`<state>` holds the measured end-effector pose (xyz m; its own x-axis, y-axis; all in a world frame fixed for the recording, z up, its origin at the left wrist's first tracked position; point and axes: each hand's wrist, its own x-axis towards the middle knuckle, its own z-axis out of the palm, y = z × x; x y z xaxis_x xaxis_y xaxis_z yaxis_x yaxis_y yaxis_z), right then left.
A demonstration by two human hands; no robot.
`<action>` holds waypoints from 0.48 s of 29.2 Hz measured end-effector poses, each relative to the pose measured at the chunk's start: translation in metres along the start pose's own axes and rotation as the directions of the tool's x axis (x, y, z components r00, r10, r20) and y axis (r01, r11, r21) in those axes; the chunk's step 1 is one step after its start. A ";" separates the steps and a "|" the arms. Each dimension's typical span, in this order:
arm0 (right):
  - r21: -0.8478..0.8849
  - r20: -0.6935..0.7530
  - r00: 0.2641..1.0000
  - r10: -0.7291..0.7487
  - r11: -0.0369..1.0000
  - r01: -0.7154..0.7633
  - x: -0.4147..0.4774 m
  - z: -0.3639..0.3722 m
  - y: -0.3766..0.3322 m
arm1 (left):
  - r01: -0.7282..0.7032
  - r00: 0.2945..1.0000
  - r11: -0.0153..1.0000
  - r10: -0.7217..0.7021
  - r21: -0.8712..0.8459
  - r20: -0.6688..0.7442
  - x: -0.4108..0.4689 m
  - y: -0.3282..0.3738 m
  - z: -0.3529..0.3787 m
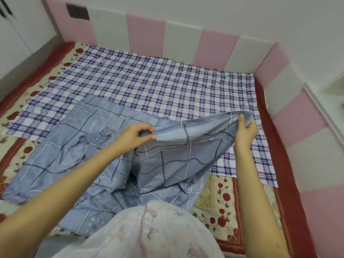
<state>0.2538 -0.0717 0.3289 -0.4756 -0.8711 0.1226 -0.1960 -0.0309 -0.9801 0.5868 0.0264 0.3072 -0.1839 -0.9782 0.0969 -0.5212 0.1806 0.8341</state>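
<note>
A light blue cover with a dark and white grid pattern (78, 164) lies rumpled on the bed, partly over a purple-and-white plaid sheet (149, 84). My left hand (135, 135) pinches the cover's hemmed edge near the middle. My right hand (245, 131) grips the same edge farther right, at a corner, and holds it up off the bed. The edge stretches between both hands, and the cover gapes open below it with a dark hollow inside.
The plaid sheet is spread flat over a red rose-patterned bedspread (221, 205). Pink and white padded panels (182, 40) line the back and right walls. A white wardrobe (20, 25) stands at the far left. My pale patterned clothing (149, 231) fills the bottom centre.
</note>
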 end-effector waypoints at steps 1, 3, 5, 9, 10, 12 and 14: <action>0.006 -0.001 1.000 0.010 1.000 -0.009 0.004 -0.004 0.001 | 0.011 0.999 1.000 -0.012 -0.009 -0.049 0.002 0.000 0.003; 0.017 0.022 1.000 -0.014 1.000 0.014 0.004 -0.009 0.002 | 0.021 0.989 1.000 -0.021 0.000 -0.149 0.004 0.001 0.008; 0.006 0.036 0.998 -0.059 0.998 0.059 -0.001 -0.010 -0.003 | -0.045 0.943 0.993 0.077 0.107 -0.324 0.003 0.001 0.010; -0.048 0.172 0.980 -0.098 0.993 0.108 -0.001 -0.008 -0.010 | 0.020 0.929 0.996 0.013 0.085 -0.369 0.007 0.004 -0.003; -0.063 0.216 0.970 -0.114 0.989 0.130 0.001 -0.007 -0.016 | -0.002 0.927 0.997 0.033 0.082 -0.374 0.010 0.009 -0.008; -0.066 0.260 0.957 -0.126 0.987 0.148 -0.001 -0.008 -0.021 | -0.055 0.899 0.996 0.078 0.067 -0.431 0.005 0.020 -0.013; 0.026 0.221 0.968 -0.119 0.993 0.116 -0.002 -0.007 -0.026 | -0.077 0.846 0.992 0.118 0.100 -0.521 0.002 0.027 -0.013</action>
<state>0.2539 -0.0661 0.3548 -0.2473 -0.9479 0.2009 -0.2279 -0.1446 -0.9629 0.5828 0.0276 0.3370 0.2169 -0.8594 0.4629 -0.5864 0.2644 0.7657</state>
